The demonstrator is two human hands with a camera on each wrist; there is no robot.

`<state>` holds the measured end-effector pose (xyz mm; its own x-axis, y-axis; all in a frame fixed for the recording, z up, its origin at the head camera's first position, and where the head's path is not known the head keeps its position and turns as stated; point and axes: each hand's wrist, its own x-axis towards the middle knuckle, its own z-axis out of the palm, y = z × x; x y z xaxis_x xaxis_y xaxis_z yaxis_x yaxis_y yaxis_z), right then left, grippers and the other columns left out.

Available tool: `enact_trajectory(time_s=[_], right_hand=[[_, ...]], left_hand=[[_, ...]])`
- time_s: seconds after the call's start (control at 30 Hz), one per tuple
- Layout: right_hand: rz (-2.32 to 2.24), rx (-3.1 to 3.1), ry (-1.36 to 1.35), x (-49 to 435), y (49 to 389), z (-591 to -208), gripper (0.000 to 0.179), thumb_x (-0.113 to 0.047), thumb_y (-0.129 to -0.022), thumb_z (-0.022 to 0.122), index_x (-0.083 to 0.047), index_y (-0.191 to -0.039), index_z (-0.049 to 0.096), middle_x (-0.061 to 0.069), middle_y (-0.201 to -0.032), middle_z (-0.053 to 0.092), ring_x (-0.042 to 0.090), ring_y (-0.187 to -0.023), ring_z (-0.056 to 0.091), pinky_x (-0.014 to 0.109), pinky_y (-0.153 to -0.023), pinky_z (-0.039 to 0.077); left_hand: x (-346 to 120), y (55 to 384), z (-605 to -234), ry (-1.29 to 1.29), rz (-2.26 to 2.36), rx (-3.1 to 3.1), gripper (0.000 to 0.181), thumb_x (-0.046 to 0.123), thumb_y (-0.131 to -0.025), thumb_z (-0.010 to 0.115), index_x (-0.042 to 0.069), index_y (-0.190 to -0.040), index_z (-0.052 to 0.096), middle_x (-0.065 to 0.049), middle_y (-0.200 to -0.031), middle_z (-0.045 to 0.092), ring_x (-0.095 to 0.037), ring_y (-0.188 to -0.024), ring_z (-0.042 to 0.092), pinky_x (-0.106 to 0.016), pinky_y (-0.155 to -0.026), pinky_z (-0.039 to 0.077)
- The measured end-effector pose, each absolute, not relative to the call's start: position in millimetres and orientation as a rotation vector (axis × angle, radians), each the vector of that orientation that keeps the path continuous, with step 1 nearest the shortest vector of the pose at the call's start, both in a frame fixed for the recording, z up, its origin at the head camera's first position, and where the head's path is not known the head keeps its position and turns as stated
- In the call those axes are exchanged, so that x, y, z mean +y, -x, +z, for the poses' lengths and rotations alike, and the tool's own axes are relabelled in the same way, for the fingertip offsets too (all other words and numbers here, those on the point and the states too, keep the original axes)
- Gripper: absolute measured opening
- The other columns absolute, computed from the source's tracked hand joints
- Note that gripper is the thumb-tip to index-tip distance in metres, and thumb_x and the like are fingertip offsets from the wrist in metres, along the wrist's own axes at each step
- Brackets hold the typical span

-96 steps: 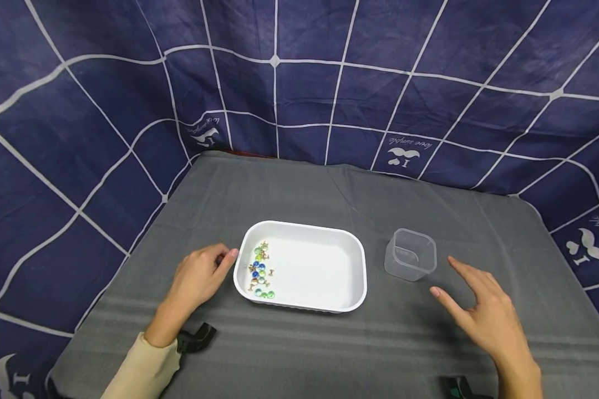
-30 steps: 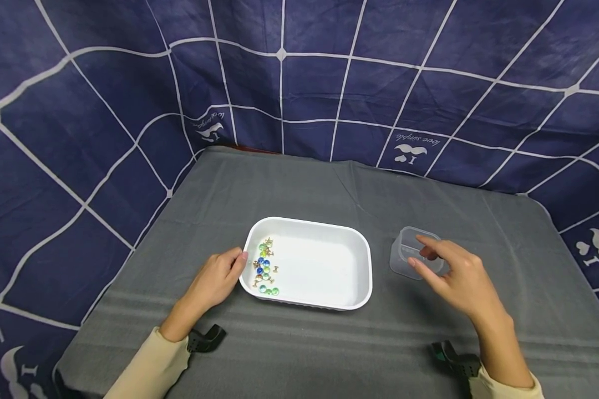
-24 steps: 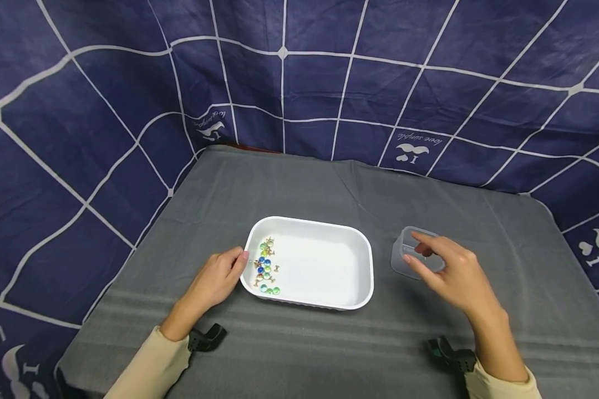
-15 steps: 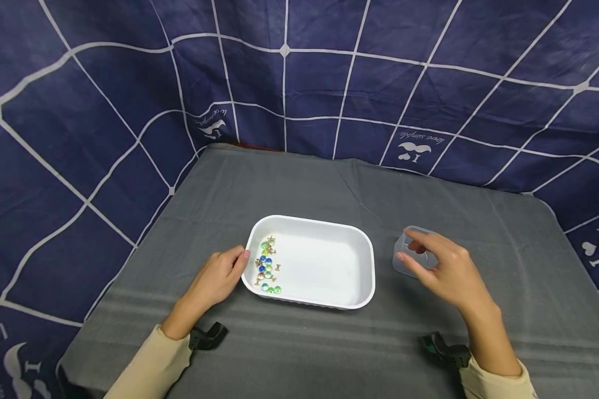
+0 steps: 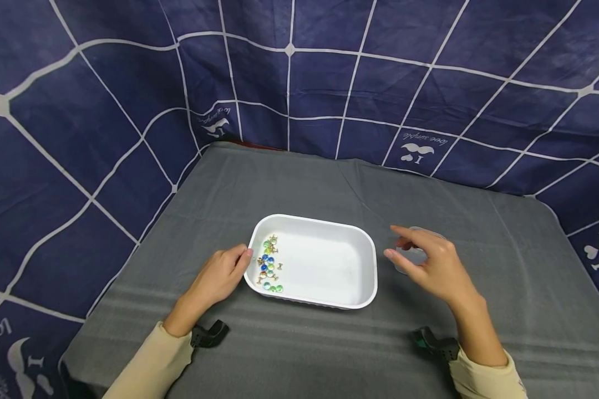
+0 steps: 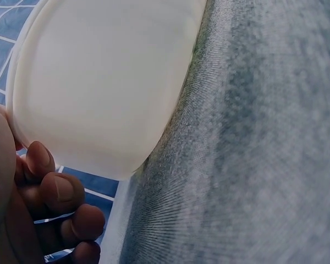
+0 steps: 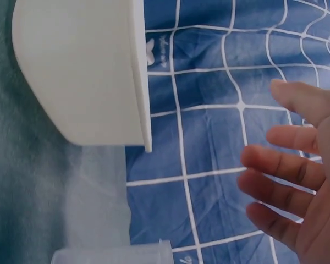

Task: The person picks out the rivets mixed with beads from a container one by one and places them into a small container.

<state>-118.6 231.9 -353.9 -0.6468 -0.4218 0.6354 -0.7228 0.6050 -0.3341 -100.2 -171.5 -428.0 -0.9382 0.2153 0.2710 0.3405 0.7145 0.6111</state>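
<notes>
Marbles [image 5: 271, 267] in green, blue and clear tints lie scattered with small brass-coloured pieces [image 5: 280, 266] inside the white tray [image 5: 324, 266], gathered along its left end. At that end the left hand [image 5: 218, 274] pinches the tray's rim, thumb on top and a fingertip beneath, the other fingers loosely curled outside the wall. Right of the tray, and apart from it, the right hand [image 5: 436, 266] hangs with thumb and fingers spread well apart, holding nothing. Past this hand, also to the tray's right, stands a clear plastic container [image 5: 413, 256], mostly hidden by it. Tray and container rest on a counter [image 5: 299, 343] under plain grey cloth.

Behind the tray rises a navy curtain [image 5: 324, 83] with white grid lines. Beyond the tray's right rear corner its print reads "love simple" [image 5: 426, 138], upside down, with a moustache, a heart and a capital "I". The same motif repeats beyond the tray's left rear corner, creased, and far to the tray's right. Far to its left, near the front, larger lettering starts "lo"; the rest is hard to read.
</notes>
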Motion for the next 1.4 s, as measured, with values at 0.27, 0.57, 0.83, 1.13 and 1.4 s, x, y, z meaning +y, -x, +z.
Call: enact_trajectory(time_s=[0.27,0.57,0.83,1.13,1.4], right_hand=[[0.956,-2.337,-0.992,218.9,119.9,-354.9,0.034,-0.024,-0.085,0.080,-0.004,-0.111,0.071,-0.001,-0.083,0.071,0.012,-0.073,0.065,0.023,-0.072,0.049],[1.023,-2.387,-1.025,206.0,125.1,-356.6,0.033,-0.003,-0.074,0.083,-0.005,-0.106,0.073,-0.004,-0.084,0.070,0.010,-0.074,0.063,0.020,-0.071,0.047],[1.015,-2.409,-1.037,200.2,136.7,-360.1,0.031,-0.001,-0.075,0.082,-0.005,-0.104,0.073,-0.006,-0.082,0.068,0.011,-0.071,0.063,0.020,-0.071,0.047],[1.002,-2.472,-1.021,195.0,144.9,-359.8,0.029,-0.006,-0.076,0.082,-0.005,-0.103,0.073,-0.006,-0.081,0.068,0.009,-0.073,0.062,0.023,-0.070,0.048],[1.011,-2.496,-1.024,188.4,152.9,-359.3,0.025,-0.006,-0.078,0.081,-0.002,-0.101,0.073,-0.006,-0.080,0.068,0.007,-0.072,0.062,0.030,-0.068,0.051]], left_hand=[[-172.4,100.9,-428.8,0.463,-1.030,-2.734,0.031,0.014,-0.102,0.052,0.013,-0.072,0.046,0.007,-0.059,0.033,-0.008,-0.051,0.032,-0.027,-0.047,0.027],[-173.2,100.7,-428.4,0.471,-1.039,-2.720,0.031,0.014,-0.102,0.052,0.012,-0.072,0.046,0.007,-0.059,0.032,-0.007,-0.051,0.032,-0.026,-0.047,0.026],[-173.7,101.2,-427.2,0.482,-1.028,-2.723,0.030,0.015,-0.102,0.053,0.012,-0.073,0.047,0.007,-0.059,0.033,-0.008,-0.051,0.033,-0.026,-0.047,0.027],[-173.7,102.5,-426.7,0.493,-1.020,-2.736,0.029,0.015,-0.102,0.053,0.012,-0.074,0.047,0.006,-0.060,0.033,-0.010,-0.052,0.034,-0.028,-0.047,0.027],[-174.2,102.7,-426.4,0.477,-1.018,-2.756,0.029,0.016,-0.102,0.052,0.012,-0.074,0.048,0.006,-0.060,0.034,-0.011,-0.052,0.035,-0.029,-0.047,0.028]])
